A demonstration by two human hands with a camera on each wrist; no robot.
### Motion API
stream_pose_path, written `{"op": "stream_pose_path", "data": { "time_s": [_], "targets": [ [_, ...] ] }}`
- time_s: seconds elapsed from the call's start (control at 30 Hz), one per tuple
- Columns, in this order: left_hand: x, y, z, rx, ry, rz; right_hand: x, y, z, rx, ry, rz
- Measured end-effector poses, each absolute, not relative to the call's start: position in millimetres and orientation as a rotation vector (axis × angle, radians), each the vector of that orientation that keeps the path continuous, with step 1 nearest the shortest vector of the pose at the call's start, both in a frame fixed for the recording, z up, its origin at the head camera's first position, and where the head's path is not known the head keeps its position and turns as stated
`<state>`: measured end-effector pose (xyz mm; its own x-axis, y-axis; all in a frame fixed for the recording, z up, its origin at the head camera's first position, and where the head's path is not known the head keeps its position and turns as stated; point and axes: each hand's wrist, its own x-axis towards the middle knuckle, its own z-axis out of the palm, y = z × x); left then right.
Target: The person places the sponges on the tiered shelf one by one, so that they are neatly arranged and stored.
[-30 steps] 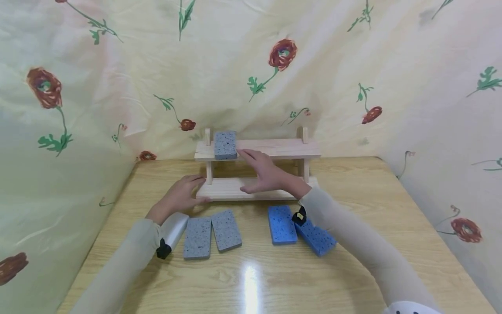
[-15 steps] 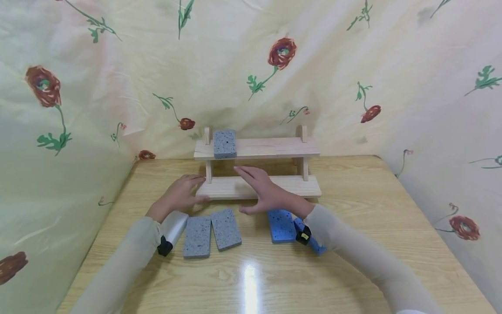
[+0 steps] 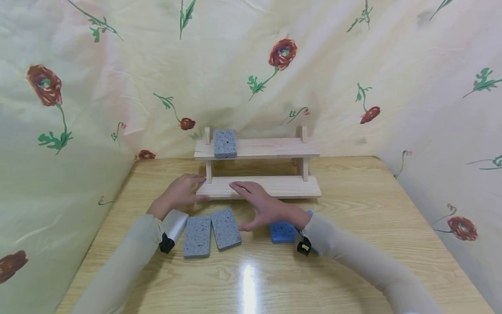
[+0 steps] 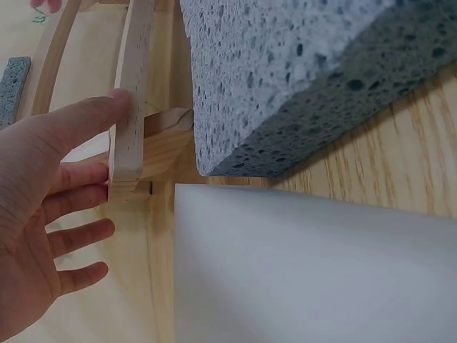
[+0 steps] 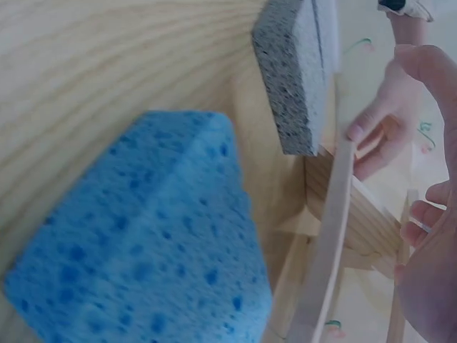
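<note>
My left hand (image 3: 178,194) pinches the left end of the lower board of a two-tier wooden shelf (image 3: 282,186), thumb at the front edge. In the left wrist view its thumb (image 4: 107,111) presses the board while the other fingers lie behind. The right hand (image 3: 264,207) hovers with fingers extended, holding nothing, its thumb near the right grey sponge (image 3: 226,230). Another grey sponge (image 3: 197,237) lies beside that one. A third grey sponge (image 3: 225,144) rests on the upper board's left end. Under my right wrist, a blue sponge (image 3: 283,234) is partly hidden; a second is mostly covered.
The wood-grain table (image 3: 353,192) extends on both sides of the shelf. Flower-printed cloth (image 3: 243,65) hangs behind and at the sides. A white piece (image 3: 175,226) sits by my left wrist and fills the lower part of the left wrist view.
My right hand has come down from beside the upper-board sponge, toward me, to a place in front of the lower board. The left hand keeps its place at the shelf end.
</note>
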<state>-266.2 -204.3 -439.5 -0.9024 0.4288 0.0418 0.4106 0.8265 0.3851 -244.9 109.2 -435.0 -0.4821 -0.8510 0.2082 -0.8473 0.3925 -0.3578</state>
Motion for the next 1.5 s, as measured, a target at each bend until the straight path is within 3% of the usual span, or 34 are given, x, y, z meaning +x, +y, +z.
{"op": "stream_pose_path", "data": {
  "time_s": [0.53, 1.5],
  "targets": [
    [-265, -203, -440, 0.697, 2.980, 0.603, -230, 105, -455, -1.443, 2.497, -0.584],
    [-263, -202, -440, 0.691, 2.981, 0.624, -229, 97, -480, -1.409, 2.468, -0.508]
  ]
}}
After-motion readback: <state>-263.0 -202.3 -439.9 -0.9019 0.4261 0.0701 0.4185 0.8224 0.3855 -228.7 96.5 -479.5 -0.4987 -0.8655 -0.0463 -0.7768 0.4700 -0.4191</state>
